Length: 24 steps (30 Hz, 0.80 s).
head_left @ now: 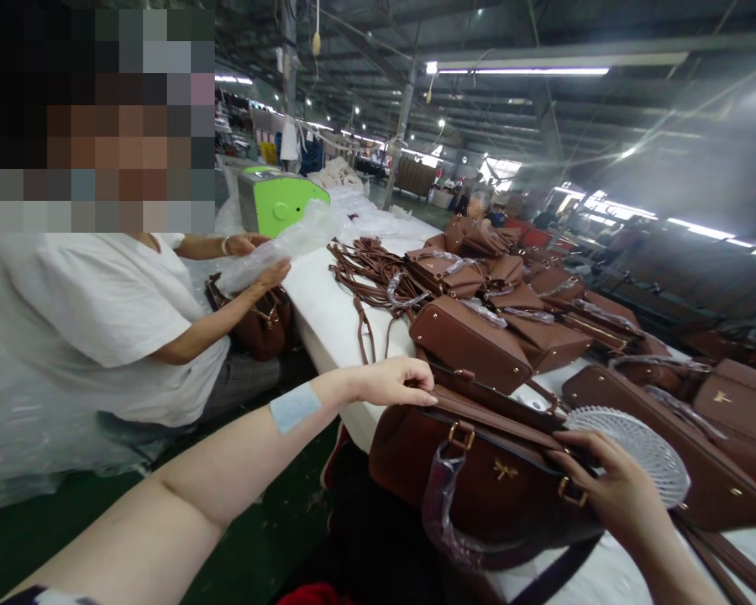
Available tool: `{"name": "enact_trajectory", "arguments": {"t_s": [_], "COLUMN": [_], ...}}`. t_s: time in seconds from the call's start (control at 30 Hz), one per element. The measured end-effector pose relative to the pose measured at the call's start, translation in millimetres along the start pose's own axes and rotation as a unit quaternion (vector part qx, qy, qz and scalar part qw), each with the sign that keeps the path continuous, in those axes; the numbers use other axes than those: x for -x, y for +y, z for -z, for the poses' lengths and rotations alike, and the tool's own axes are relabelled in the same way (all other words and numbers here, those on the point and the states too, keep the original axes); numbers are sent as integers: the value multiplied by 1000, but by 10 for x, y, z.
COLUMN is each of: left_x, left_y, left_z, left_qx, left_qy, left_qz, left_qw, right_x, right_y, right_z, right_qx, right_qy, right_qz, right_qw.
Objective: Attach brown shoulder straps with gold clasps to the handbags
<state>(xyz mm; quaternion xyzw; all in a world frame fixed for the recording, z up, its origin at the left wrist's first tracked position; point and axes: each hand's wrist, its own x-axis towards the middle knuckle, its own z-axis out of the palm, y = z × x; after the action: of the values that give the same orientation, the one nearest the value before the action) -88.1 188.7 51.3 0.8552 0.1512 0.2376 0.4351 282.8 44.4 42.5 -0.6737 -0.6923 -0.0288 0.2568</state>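
A brown handbag (479,487) with a small gold bow and plastic-wrapped handle (444,504) sits at the table's near edge, its top parted. My left hand (400,382) pinches the bag's upper rim at the left end, thumb and fingers closed. At the opposite end, my right hand (611,475) grips the rim, its fingers over the edge near a gold handle ring (572,491). The handle hangs down over the front of the bag. What lies inside the bag is hidden from this angle.
Several brown handbags (472,344) crowd the white table (318,323), beside a heap of brown straps (375,265). A white lattice basket (636,449) stands by my right hand. On the left, a co-worker (113,319) handles clear plastic over another bag (261,328). Behind is a green machine (283,204).
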Motion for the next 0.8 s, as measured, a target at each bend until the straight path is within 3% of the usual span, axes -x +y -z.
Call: {"name": "enact_trajectory", "arguments": {"t_s": [0.23,0.43,0.53,0.67,0.8], "left_x": [135,155,170,294,459], "left_y": [-75,-142,-144,-71,-45], "left_z": [-136,-207,-199,-129,-108], "left_qx": [265,395,340,119,-18], "left_qy": [42,74,98,194,215], "left_qz": [52,76,68,110,140], "left_qw": [962,912,933,968,966], "right_x": [-96,-73,-74,-177,-369], "right_y": [145,61,98,150,-185], "right_z": [6,-32,-38,64,222], "right_qx": [3,-8,-10,-2,39], "right_qy": [-46,-21,-13,-72,-52], "right_qz": [6,-5,-30,-40,-24], "right_qw": [999,1000,999,997,998]}}
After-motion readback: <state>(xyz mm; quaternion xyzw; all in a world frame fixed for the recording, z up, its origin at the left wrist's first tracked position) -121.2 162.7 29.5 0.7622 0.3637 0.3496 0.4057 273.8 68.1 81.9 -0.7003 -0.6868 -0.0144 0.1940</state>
